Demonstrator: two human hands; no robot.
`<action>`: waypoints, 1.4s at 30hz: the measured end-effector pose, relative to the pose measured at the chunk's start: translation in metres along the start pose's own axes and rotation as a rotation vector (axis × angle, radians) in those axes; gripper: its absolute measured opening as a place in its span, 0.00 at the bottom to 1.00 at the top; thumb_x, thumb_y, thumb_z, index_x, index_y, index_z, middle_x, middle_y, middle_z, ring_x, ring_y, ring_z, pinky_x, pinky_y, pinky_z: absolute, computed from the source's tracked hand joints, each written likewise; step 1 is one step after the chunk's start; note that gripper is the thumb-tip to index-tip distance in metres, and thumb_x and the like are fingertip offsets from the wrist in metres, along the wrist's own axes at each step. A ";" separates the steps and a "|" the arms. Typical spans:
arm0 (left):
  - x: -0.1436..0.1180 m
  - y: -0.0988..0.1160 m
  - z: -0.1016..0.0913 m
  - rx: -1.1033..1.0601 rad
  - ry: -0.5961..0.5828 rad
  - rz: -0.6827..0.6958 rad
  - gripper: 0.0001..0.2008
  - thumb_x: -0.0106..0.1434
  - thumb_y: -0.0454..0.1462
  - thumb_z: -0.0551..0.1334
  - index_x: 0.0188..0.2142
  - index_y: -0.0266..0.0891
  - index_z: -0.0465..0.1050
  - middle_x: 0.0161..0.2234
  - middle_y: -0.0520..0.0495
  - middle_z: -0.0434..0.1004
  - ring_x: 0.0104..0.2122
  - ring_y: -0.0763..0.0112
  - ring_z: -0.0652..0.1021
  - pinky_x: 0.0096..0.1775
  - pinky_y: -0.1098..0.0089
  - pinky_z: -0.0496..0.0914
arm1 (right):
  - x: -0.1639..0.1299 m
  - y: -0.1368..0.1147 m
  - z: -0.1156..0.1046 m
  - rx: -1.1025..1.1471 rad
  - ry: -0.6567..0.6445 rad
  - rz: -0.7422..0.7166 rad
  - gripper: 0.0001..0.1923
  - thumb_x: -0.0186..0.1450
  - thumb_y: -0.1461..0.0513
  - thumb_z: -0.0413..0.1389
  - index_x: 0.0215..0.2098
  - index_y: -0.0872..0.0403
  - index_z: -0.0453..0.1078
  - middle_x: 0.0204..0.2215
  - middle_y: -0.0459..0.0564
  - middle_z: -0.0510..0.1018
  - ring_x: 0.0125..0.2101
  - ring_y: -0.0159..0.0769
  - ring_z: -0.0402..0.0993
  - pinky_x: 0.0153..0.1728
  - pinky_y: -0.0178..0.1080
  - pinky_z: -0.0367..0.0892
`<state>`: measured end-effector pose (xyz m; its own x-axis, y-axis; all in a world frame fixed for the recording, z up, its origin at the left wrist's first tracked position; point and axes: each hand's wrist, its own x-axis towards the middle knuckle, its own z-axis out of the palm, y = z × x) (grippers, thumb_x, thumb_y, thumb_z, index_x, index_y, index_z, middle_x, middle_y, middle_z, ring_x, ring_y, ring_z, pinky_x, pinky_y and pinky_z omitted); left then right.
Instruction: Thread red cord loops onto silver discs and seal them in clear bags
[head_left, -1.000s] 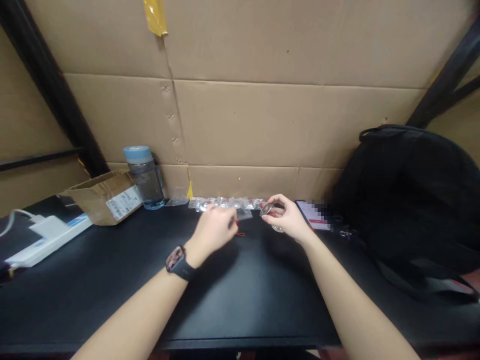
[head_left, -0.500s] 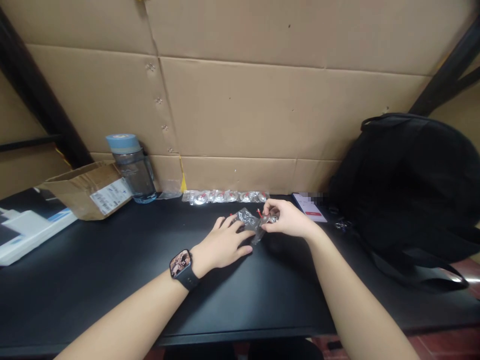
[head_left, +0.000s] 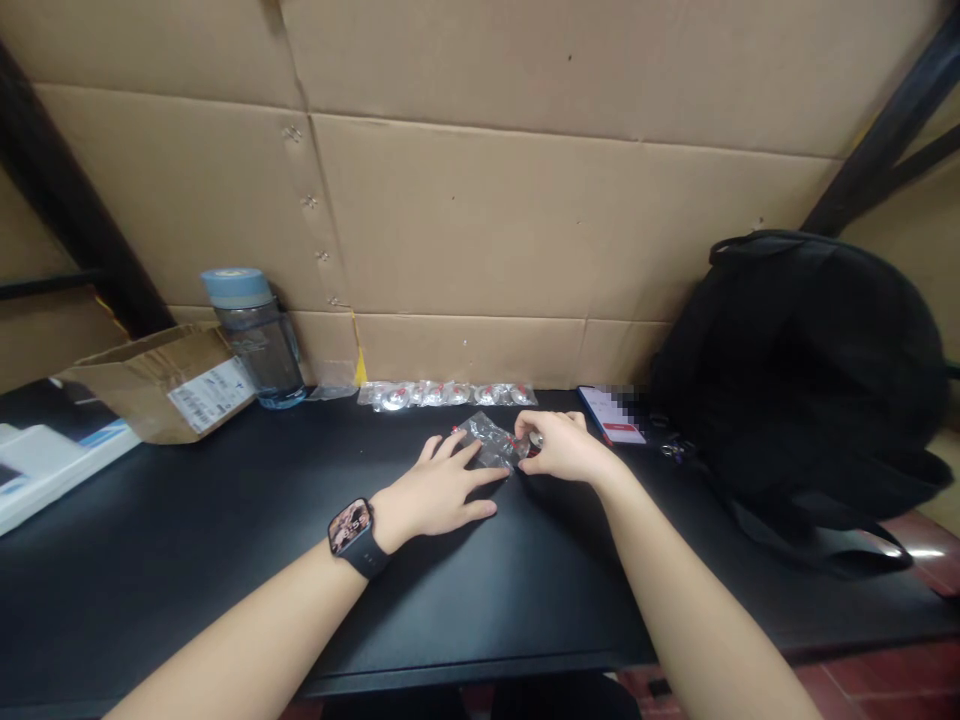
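A crinkled clear plastic bag (head_left: 489, 436) lies on the black table. Spread over its left part, my left hand (head_left: 442, 490) presses down with fingers apart and wears a dark smartwatch (head_left: 350, 527). At the bag's right end, my right hand (head_left: 562, 447) is closed in a pinch around a small shiny metal piece (head_left: 535, 439) with a bit of red on it. Its exact kind is partly hidden by the fingers, and whether it is inside the bag I cannot tell. Behind the hands lies a row of several round silvery pieces (head_left: 450, 394) in clear wrappers, each with red.
A blue-lidded water bottle (head_left: 262, 345) and an open brown paper bag (head_left: 150, 385) stand at the left, near a white power strip (head_left: 82, 470). A phone (head_left: 611, 415), keys (head_left: 675, 447) and a black backpack (head_left: 810, 390) are at the right. Cardboard (head_left: 480, 220) walls the back.
My right hand has shifted slightly left and turned, and the metal piece shows less between its fingers. My left hand still lies spread on the bag. The whole view has moved a little.
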<state>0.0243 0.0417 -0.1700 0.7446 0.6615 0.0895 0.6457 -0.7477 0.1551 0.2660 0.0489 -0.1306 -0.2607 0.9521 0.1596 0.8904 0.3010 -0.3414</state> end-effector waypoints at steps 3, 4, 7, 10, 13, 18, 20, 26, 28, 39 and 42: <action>0.000 -0.004 -0.001 -0.027 -0.037 -0.001 0.27 0.68 0.58 0.55 0.65 0.66 0.61 0.72 0.46 0.53 0.70 0.35 0.48 0.62 0.34 0.47 | 0.003 -0.002 0.006 0.029 -0.017 0.038 0.13 0.50 0.57 0.68 0.31 0.49 0.72 0.32 0.41 0.81 0.37 0.41 0.75 0.50 0.48 0.50; 0.000 -0.005 -0.002 -0.035 -0.049 -0.002 0.27 0.68 0.58 0.55 0.65 0.67 0.61 0.72 0.46 0.51 0.70 0.34 0.47 0.62 0.34 0.47 | 0.004 -0.002 0.008 0.036 -0.028 0.048 0.13 0.50 0.56 0.69 0.30 0.49 0.72 0.32 0.41 0.82 0.37 0.41 0.75 0.50 0.48 0.49; 0.000 -0.009 -0.008 -0.060 -0.089 0.014 0.28 0.67 0.57 0.57 0.66 0.68 0.60 0.73 0.48 0.49 0.71 0.35 0.45 0.63 0.34 0.45 | 0.006 -0.004 0.014 0.032 -0.044 0.053 0.14 0.49 0.55 0.71 0.29 0.49 0.74 0.31 0.41 0.83 0.38 0.42 0.75 0.48 0.48 0.48; 0.000 -0.013 -0.016 -0.096 -0.133 0.051 0.28 0.66 0.56 0.60 0.65 0.70 0.60 0.73 0.52 0.47 0.71 0.37 0.44 0.64 0.35 0.44 | 0.006 -0.006 0.018 0.019 -0.036 0.030 0.16 0.49 0.51 0.71 0.29 0.48 0.75 0.31 0.41 0.83 0.39 0.42 0.74 0.47 0.47 0.48; 0.000 -0.018 -0.022 -0.126 -0.168 0.060 0.27 0.65 0.54 0.62 0.63 0.71 0.63 0.73 0.55 0.46 0.71 0.36 0.43 0.64 0.35 0.43 | 0.005 -0.006 0.017 0.015 -0.061 0.012 0.17 0.49 0.48 0.71 0.29 0.47 0.75 0.31 0.41 0.83 0.39 0.43 0.74 0.47 0.47 0.47; 0.000 -0.022 -0.024 -0.138 -0.155 0.071 0.24 0.65 0.52 0.64 0.61 0.69 0.68 0.72 0.53 0.50 0.71 0.38 0.45 0.63 0.35 0.44 | 0.004 -0.001 0.011 0.011 -0.119 -0.049 0.11 0.51 0.55 0.72 0.30 0.45 0.77 0.33 0.41 0.83 0.42 0.44 0.75 0.46 0.46 0.47; 0.000 -0.022 -0.023 -0.142 -0.146 0.080 0.24 0.64 0.51 0.64 0.60 0.69 0.68 0.72 0.53 0.51 0.71 0.37 0.46 0.63 0.34 0.44 | 0.005 0.000 0.010 0.011 -0.100 -0.042 0.10 0.52 0.57 0.71 0.30 0.46 0.77 0.33 0.41 0.83 0.41 0.43 0.75 0.46 0.46 0.47; 0.000 -0.022 -0.022 -0.166 -0.133 0.099 0.25 0.63 0.50 0.66 0.59 0.69 0.70 0.72 0.51 0.52 0.71 0.36 0.48 0.62 0.32 0.46 | 0.008 -0.007 0.018 0.034 -0.056 0.007 0.13 0.52 0.56 0.71 0.33 0.48 0.76 0.27 0.40 0.80 0.34 0.38 0.75 0.42 0.42 0.46; 0.000 -0.021 -0.023 -0.165 -0.129 0.099 0.25 0.63 0.50 0.67 0.59 0.68 0.70 0.72 0.52 0.52 0.71 0.37 0.49 0.63 0.32 0.46 | 0.008 -0.009 0.020 0.048 -0.043 -0.006 0.14 0.51 0.55 0.71 0.33 0.49 0.74 0.27 0.40 0.80 0.34 0.37 0.75 0.41 0.41 0.46; -0.001 -0.021 -0.023 -0.156 -0.128 0.108 0.27 0.61 0.51 0.68 0.60 0.69 0.69 0.73 0.53 0.47 0.71 0.35 0.45 0.62 0.31 0.45 | 0.017 -0.005 0.035 -0.105 0.194 -0.073 0.14 0.60 0.54 0.68 0.37 0.49 0.71 0.42 0.47 0.78 0.48 0.45 0.69 0.44 0.45 0.49; -0.002 -0.020 -0.024 -0.161 -0.141 0.114 0.26 0.62 0.51 0.67 0.60 0.69 0.69 0.73 0.52 0.47 0.71 0.36 0.45 0.63 0.32 0.45 | 0.019 -0.005 0.043 -0.168 0.244 -0.093 0.10 0.64 0.54 0.64 0.41 0.47 0.72 0.48 0.51 0.75 0.51 0.48 0.66 0.47 0.49 0.52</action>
<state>0.0060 0.0573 -0.1498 0.8344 0.5508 -0.0208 0.5295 -0.7906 0.3075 0.2405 0.0675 -0.1657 -0.2645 0.8741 0.4075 0.9217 0.3535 -0.1599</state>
